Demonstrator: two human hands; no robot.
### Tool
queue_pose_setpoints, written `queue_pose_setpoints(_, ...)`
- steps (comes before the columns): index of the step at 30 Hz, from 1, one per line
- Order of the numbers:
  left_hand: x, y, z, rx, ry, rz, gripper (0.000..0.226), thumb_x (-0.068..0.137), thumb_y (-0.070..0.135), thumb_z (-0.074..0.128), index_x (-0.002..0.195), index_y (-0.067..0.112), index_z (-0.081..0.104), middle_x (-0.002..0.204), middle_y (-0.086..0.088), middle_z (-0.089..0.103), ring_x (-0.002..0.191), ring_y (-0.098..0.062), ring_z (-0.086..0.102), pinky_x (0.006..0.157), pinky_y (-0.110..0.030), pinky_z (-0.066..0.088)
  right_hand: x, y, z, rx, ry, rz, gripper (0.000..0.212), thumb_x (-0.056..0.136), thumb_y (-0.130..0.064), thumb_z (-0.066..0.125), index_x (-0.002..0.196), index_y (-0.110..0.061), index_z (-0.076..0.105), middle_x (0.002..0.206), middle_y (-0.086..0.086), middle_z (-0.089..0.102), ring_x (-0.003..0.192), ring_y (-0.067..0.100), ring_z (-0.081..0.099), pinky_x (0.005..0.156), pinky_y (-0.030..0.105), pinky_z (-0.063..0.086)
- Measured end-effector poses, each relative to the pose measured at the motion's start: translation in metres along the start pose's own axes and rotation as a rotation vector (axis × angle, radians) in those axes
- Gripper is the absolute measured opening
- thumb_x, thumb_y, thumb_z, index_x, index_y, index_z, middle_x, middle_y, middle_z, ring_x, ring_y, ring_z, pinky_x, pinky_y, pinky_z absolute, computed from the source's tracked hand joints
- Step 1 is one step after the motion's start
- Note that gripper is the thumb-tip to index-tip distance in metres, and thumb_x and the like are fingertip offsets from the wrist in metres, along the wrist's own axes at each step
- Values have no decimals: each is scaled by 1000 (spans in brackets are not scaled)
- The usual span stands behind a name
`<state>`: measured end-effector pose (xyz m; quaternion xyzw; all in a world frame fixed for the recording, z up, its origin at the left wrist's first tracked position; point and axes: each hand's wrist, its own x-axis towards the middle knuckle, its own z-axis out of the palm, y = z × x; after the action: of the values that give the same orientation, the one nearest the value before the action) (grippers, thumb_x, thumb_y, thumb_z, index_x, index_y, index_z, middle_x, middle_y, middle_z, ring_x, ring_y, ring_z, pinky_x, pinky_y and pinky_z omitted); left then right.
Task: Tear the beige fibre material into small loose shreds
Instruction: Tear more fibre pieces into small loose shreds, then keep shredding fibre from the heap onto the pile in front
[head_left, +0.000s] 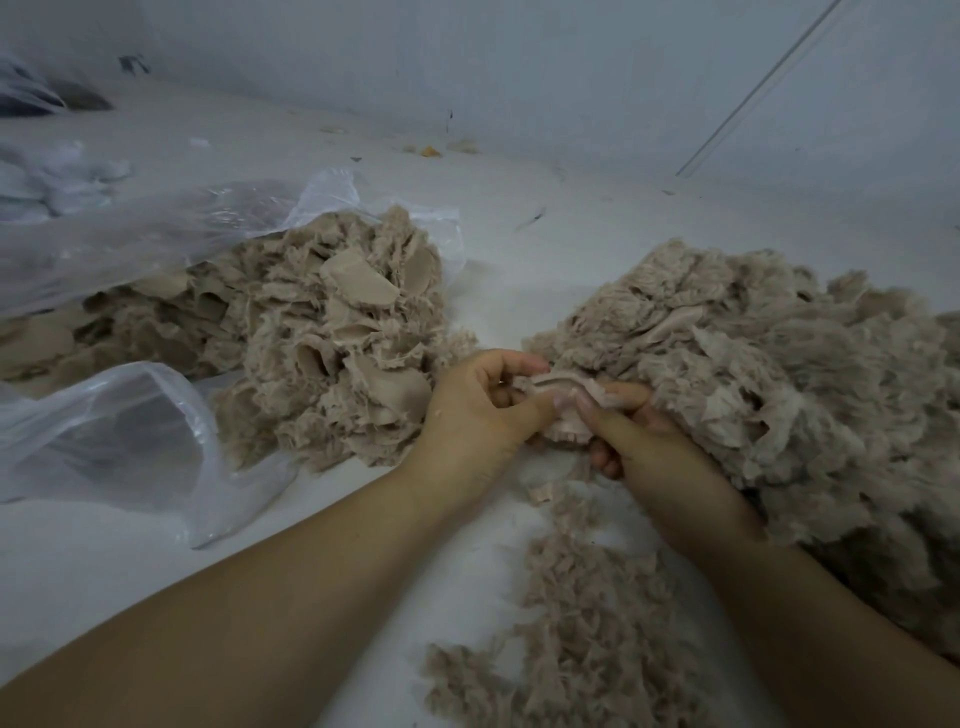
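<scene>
A small piece of beige fibre material sits between both hands at the centre of the view. My left hand pinches its left end with curled fingers. My right hand pinches its right end, thumb on top. On the left, a pile of larger beige pieces spills out of a clear plastic bag. A fluffy heap of torn fibre lies right of my right hand. Loose shreds are strewn on the white floor below my hands.
A second crumpled clear bag lies at the left, near my left forearm. A white wall rises close behind the floor. Small scraps lie along its base. More plastic bags sit at the far left.
</scene>
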<state>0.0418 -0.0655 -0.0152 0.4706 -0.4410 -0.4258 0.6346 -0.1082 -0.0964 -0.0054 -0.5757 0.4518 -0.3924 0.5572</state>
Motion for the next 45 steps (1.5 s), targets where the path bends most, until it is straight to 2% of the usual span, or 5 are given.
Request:
queue_pose_setpoints(10, -1, -1, -7, 23, 204, 20, 22, 89, -9, 51, 81, 6, 67, 55, -15, 61, 48, -24, 56, 46, -27, 45, -5, -7, 2, 76, -55, 53, 28, 100, -27, 46, 89, -10, 66, 58, -3, 66, 43, -1, 48, 43, 11, 39)
queue_pose_setpoints(16, -3, 2, 1, 219, 121, -13, 35, 69, 36, 85, 86, 13, 66, 70, -11, 61, 58, -15, 56, 52, -28, 47, -6, -7, 3, -1, 29, 97, 28, 96, -31, 54, 79, -14, 66, 54, 2, 57, 49, 8, 49, 52, 21, 41)
queue_pose_setpoints(22, 0, 0, -4, 215, 205, -6, 11, 88, 3, 67, 81, 11, 65, 55, -3, 58, 43, -10, 53, 46, -24, 44, -6, -7, 2, 56, 39, 89, 30, 97, -29, 53, 87, -5, 66, 57, 4, 56, 50, 10, 48, 46, 15, 42)
queue_pose_setpoints(41, -8, 11, -12, 324, 165, -4, 24, 89, 0, 65, 72, 17, 65, 50, 5, 56, 40, -6, 50, 43, -17, 40, -4, -11, 1, 158, 61, 159, 51, 100, -38, 43, 60, -16, 67, 48, -4, 56, 42, 3, 46, 46, 13, 41)
queue_pose_setpoints(45, -7, 12, -16, 340, 226, 24, 25, 90, 1, 63, 72, 19, 64, 58, 0, 57, 51, -11, 50, 52, -22, 40, 0, -8, 1, 207, 38, 179, 29, 101, -35, 41, 90, -16, 59, 55, -7, 65, 40, 0, 47, 41, 11, 39)
